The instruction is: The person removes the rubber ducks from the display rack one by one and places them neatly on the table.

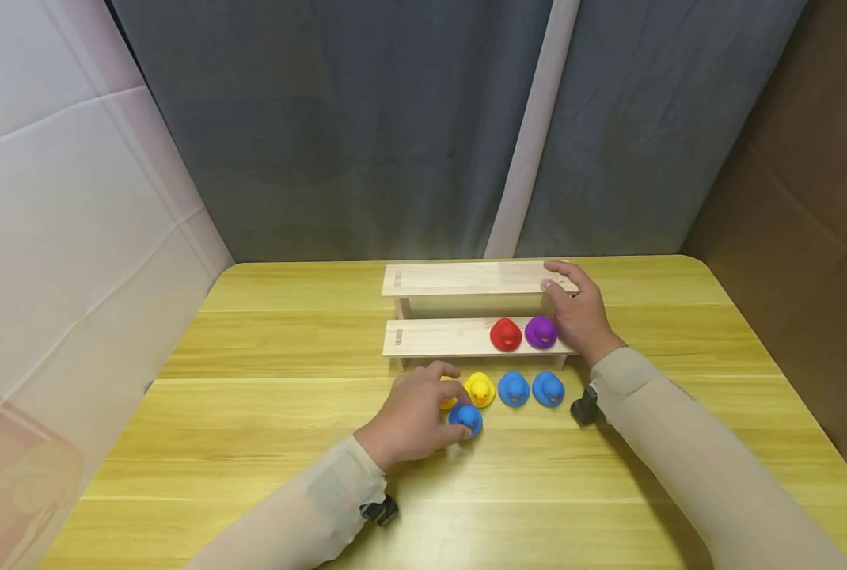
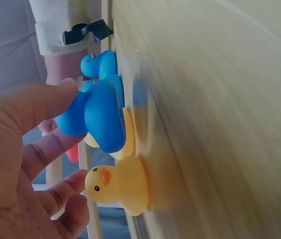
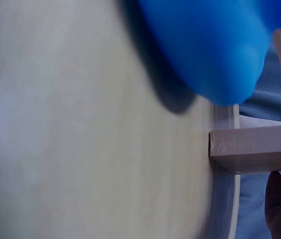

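Observation:
My left hand point(image 1: 419, 416) pinches a blue rubber duck point(image 1: 465, 419) between thumb and fingers, in front of a row of ducks. In the left wrist view this duck point(image 2: 100, 114) is tipped, its base facing right. Nearest to those fingers is a yellow duck point(image 2: 123, 184), partly covered by the hand in the head view. My right hand point(image 1: 582, 313) grips the right end of the two-tier wooden shelf point(image 1: 459, 279), thumb and forefinger on the upper board. Beside its wrist, on the lower board, sit a purple duck point(image 1: 541, 332) and a red duck point(image 1: 506, 335).
Another yellow duck point(image 1: 480, 389) and two blue ducks point(image 1: 514, 389) stand in a row on the table point(image 1: 288, 443), before the shelf. A grey curtain point(image 1: 324, 134) hangs behind the table. In the right wrist view a shelf leg point(image 3: 255, 147) rises beyond a close blue duck point(image 3: 210, 50).

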The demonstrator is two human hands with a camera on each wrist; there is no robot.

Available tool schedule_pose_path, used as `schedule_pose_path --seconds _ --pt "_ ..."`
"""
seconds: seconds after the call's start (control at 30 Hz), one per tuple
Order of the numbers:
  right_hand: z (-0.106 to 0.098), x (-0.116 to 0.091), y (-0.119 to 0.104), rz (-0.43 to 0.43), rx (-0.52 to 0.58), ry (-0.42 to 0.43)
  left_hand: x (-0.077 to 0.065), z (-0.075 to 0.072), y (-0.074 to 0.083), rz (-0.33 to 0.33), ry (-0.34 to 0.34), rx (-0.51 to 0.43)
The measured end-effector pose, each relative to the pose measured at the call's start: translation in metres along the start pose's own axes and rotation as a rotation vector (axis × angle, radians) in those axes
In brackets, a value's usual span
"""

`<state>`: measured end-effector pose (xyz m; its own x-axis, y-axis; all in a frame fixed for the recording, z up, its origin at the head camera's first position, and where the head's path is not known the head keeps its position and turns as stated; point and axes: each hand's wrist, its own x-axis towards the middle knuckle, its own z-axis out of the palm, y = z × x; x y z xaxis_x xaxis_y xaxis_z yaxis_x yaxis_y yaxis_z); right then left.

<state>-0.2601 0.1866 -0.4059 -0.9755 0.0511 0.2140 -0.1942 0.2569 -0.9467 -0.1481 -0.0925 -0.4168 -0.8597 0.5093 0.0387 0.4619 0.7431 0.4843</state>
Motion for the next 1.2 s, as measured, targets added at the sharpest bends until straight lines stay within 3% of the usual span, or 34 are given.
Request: schedule_pose_path --seconds 1.2 --pt "0.0005 0.0025 0.0049 0.011 0.020 0.008 -0.0008 0.0020 -0.0013 -0.014 -0.043 0.078"
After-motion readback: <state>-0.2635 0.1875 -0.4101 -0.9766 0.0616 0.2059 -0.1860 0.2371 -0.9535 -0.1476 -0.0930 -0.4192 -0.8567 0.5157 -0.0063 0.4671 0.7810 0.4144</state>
